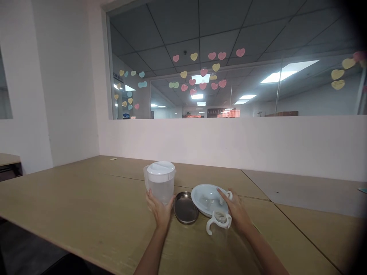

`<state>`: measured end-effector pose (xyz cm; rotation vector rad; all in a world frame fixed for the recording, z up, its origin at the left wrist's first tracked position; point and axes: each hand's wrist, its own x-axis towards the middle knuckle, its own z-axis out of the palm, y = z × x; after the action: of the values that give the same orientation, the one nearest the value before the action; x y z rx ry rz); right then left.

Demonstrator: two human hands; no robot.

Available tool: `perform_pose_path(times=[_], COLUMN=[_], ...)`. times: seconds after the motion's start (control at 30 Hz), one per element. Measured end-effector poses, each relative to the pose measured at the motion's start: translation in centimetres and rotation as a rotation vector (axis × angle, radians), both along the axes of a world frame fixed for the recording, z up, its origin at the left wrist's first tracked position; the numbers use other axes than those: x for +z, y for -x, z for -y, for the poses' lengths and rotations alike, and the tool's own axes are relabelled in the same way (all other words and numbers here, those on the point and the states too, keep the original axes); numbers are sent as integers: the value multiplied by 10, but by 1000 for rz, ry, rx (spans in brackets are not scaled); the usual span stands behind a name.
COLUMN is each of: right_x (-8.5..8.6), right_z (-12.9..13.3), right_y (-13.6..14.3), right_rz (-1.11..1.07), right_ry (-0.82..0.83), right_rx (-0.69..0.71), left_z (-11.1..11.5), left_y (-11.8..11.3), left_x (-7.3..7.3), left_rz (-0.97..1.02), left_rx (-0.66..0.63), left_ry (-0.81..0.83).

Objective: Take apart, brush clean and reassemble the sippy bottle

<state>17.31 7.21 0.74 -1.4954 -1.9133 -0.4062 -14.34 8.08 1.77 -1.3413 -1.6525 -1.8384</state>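
A clear pitcher [161, 187] with a white lid stands on the table, and my left hand [159, 208] is wrapped round its lower front. Right of it lies an oval metal tray [185, 208]. Beside the tray is a pale blue bowl [205, 194] with something small and clear inside. My right hand [236, 210] is at the bowl's right edge, its index finger reaching over the rim and its other fingers near a white ring-like piece. In front of the bowl a white two-handled holder [219, 220] sits round a clear container.
The wooden table [86, 198] has seams between its panels. A small pale scrap [113, 159] lies near the back left. A teal object [362, 190] is at the far right edge. Behind stand a white wall and a window with heart-shaped notes.
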Motion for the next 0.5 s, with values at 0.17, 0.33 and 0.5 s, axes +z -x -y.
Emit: perform_pose_path(times=[0.17,0.33,0.5], right_x=[2,2,8], right_z=[-2,-4,3], right_y=[2,1,5], right_rz=[-121,-241,-249], right_ry=[-58,-21,54], right_rx=[47,-17,-75], left_z=[-6,2,9], left_y=[3,4,3], left_x=[-4,1,7], left_rz=[14,-94,-311], left_rx=[-34,69,109], left_ry=[-40,21,-43])
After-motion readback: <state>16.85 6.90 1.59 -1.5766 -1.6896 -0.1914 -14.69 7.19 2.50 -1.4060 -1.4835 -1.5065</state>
